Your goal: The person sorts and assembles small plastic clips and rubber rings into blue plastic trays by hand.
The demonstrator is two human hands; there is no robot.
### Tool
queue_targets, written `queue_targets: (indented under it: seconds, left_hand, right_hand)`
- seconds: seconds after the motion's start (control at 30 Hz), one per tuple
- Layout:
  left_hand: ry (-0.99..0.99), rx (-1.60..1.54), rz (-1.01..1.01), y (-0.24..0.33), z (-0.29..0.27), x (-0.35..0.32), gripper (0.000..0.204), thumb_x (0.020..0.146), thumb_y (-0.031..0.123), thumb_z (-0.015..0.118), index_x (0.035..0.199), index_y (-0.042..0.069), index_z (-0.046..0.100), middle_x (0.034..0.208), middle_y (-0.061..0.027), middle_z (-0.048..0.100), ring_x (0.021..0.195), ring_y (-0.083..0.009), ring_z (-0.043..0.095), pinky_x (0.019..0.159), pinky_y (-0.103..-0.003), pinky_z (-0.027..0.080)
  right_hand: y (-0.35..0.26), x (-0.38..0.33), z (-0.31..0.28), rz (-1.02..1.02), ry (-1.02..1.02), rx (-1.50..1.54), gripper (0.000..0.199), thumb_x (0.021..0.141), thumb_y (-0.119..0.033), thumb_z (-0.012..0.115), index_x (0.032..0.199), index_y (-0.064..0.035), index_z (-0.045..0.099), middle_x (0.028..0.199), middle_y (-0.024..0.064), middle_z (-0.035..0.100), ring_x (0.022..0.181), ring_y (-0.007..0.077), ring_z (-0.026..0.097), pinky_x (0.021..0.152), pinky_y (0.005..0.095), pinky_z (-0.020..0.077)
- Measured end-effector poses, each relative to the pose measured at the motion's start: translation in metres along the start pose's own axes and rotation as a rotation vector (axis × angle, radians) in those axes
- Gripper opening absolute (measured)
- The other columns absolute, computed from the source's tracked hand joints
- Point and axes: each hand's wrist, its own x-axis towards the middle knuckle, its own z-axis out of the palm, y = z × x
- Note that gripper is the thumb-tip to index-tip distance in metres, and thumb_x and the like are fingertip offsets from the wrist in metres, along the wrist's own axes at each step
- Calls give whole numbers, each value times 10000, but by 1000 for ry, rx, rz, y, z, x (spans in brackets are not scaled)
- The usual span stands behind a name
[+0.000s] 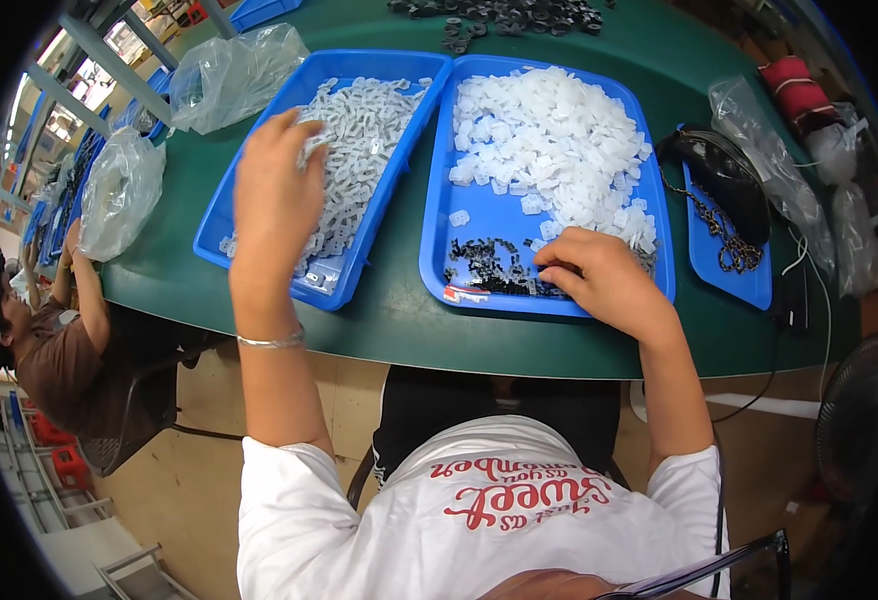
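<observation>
My left hand [277,190] is over the left blue tray [217,222], its fingers curved and apart, with nothing visible between them. Small grey, translucent plastic clips [364,130] fill most of that tray. At the front of the right blue tray [434,190], my right hand [614,285] has thumb and index finger pinched together beside small black parts [489,265]. Whatever is in the pinch is too small to make out. Behind the black parts lies a big heap of white, translucent square plastic pieces [549,125].
Clear plastic bags [234,75] lie left of the trays on the green table [379,320]. Dark parts [509,15] are piled at the back. To the right, a black bag [729,175] with a chain rests on a blue tray [699,250]. Another person [69,350] sits at far left.
</observation>
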Motion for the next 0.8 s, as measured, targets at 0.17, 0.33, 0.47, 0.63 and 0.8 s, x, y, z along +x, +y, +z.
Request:
queue_targets:
  seconds: [0.17,0.33,0.47,0.63,0.8]
  left_hand:
    - [-374,-445,154,76,26,-12,203,819,26,687,1022,20,678,1122,-153,668,1086,-327,603,957,-407,472]
    - [-437,-24,403,92,67,-26,149,749,22,641,892,35,683,935,-124,667,983,-291,596,969,-399,430]
    - [-409,28,432,90,75,-28,111,741,39,624,832,52,686,871,-119,672,960,-282,605,998,-438,406]
    - [-396,-87,385,93,78,-27,122,756,-46,570,838,23,629,905,-143,616,912,-318,595,961,-451,427]
    - [-440,-444,83,102,76,-23,86,851,-28,606,927,-3,638,945,-176,589,861,-328,614,854,-402,513]
  right_hand:
    - [-10,10,9,-29,-90,2,174,836,-94,717,992,-24,686,868,121,642,761,275,628,692,363,497]
    - [-7,21,18,-115,-121,-49,150,815,-109,732,934,-29,687,849,125,634,750,282,632,687,374,501]
    - [-6,18,16,-60,-135,-54,124,808,-98,731,894,-27,677,828,122,622,739,287,622,681,371,498]
    - [0,15,15,1,-65,181,79,863,-66,691,899,-11,647,770,71,598,680,178,583,638,308,469]
    - [5,15,13,213,-128,461,62,909,-56,659,937,-7,635,810,22,637,721,85,582,650,252,470]
